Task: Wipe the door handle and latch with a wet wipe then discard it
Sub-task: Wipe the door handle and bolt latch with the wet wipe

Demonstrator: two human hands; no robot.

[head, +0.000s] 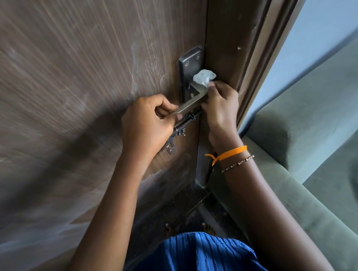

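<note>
A metal lever door handle [192, 102] on a steel backplate [190, 64] is fixed near the right edge of a brown wooden door [75, 89]. My left hand [149, 122] grips the free end of the lever. My right hand [220, 109] pinches a crumpled white wet wipe [204, 77] and presses it against the handle's neck at the backplate. Just below the lever, a dark sliding bolt latch [181, 129] runs across the door, partly hidden by my left hand.
The dark door frame [241, 46] stands right of the handle. A grey-green upholstered sofa [313, 136] fills the right side, close to the frame. A pale blue wall [324, 19] is behind it. Dark floor and my feet show below.
</note>
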